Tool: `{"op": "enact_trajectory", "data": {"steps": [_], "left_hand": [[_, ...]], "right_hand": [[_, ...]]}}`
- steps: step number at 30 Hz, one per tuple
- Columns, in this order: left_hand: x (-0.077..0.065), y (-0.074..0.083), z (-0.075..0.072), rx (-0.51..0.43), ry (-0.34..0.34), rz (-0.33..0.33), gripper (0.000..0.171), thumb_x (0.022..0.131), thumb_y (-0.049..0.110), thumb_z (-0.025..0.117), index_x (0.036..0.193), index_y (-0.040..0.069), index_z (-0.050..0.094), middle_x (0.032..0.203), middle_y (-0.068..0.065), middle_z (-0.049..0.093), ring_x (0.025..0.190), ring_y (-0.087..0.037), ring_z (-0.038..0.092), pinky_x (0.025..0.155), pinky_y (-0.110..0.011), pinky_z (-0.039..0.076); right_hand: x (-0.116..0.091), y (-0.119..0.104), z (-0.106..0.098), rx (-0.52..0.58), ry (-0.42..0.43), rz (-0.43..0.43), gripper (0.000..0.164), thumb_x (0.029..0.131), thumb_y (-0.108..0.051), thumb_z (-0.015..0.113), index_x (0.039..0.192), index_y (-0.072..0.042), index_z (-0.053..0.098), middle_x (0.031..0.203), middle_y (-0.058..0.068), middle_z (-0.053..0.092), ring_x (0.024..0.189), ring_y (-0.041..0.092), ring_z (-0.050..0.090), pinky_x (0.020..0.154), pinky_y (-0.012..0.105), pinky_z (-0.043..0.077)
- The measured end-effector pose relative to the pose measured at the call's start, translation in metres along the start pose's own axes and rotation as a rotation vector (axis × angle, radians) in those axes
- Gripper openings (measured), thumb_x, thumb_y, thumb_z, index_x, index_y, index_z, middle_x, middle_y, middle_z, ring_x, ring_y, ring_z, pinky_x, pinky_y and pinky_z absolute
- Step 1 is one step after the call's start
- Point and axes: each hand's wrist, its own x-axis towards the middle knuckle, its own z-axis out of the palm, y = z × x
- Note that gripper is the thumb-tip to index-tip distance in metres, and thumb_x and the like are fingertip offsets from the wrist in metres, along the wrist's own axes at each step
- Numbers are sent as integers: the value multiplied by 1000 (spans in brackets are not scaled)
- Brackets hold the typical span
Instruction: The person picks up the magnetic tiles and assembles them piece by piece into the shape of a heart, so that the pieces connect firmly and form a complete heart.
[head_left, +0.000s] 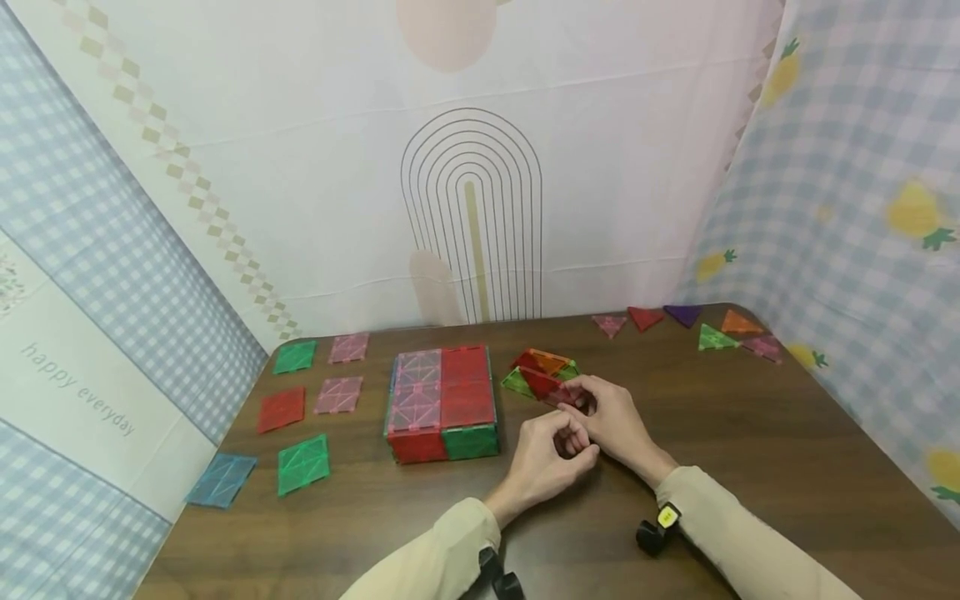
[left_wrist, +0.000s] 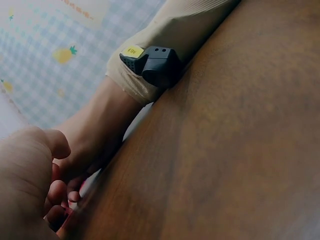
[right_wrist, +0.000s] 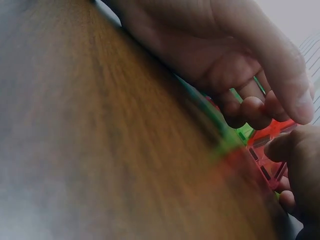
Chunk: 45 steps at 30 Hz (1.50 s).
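My right hand [head_left: 617, 418] pinches a pinkish-red triangular magnetic tile [right_wrist: 264, 166] between thumb and fingers, at the near right side of a small ring of triangular tiles [head_left: 534, 380] in red, orange and green. My left hand [head_left: 542, 457] is close beside it, fingers loosely curled and thumb apart, with no tile showing in its grasp. In the right wrist view, green and red tiles show behind the left fingers [right_wrist: 250, 111]. To the left stands a flat box of square magnetic tiles [head_left: 468, 403], pink and red on top, red and green in front.
Loose square tiles lie on the left of the wooden table [head_left: 705, 533], among them a green tile [head_left: 303, 464], a red tile [head_left: 282, 409] and a blue tile [head_left: 222, 481]. Several triangular tiles, including a purple triangle [head_left: 682, 314], lie along the back right edge.
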Motion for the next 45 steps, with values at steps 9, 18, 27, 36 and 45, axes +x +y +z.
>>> {"op": "enact_trajectory", "data": {"steps": [9, 18, 27, 36, 45], "left_hand": [[0, 1, 0, -19, -3, 5, 18, 92, 14, 86, 88, 19, 69, 83, 4, 69, 70, 3, 61, 64, -11, 53], [2, -2, -3, 2, -4, 36, 19, 92, 14, 88, 90, 19, 69, 84, 6, 68, 70, 2, 62, 64, -14, 55], [0, -4, -7, 9, -17, 18, 21, 90, 14, 90, 91, 20, 70, 86, 7, 68, 75, 3, 61, 68, -13, 54], [1, -1, -3, -27, -29, 12, 20, 90, 12, 89, 97, 17, 71, 86, 4, 71, 74, 0, 62, 67, -15, 55], [19, 13, 25, -139, 1, -12, 18, 94, 13, 87, 101, 19, 72, 89, 7, 70, 78, -1, 65, 69, -17, 58]], "right_hand": [[-12, -3, -16, -26, -1, -30, 30, 92, -11, 93, 119, -13, 80, 103, 0, 74, 78, 12, 64, 68, 26, 54], [-25, 20, -54, -118, 95, -44, 34, 91, -11, 94, 121, -10, 78, 101, 0, 73, 78, 11, 63, 68, 22, 52], [-23, 89, -118, -232, 342, 113, 14, 96, -13, 86, 109, -10, 81, 99, 7, 76, 82, -3, 60, 72, 9, 44], [-46, 154, -195, -293, 427, 384, 34, 103, -20, 74, 131, 0, 75, 125, 22, 71, 99, 3, 56, 81, 24, 38], [-53, 163, -213, -318, 220, 381, 63, 108, -23, 68, 160, 8, 49, 150, 45, 49, 133, 65, 46, 104, 81, 33]]}}
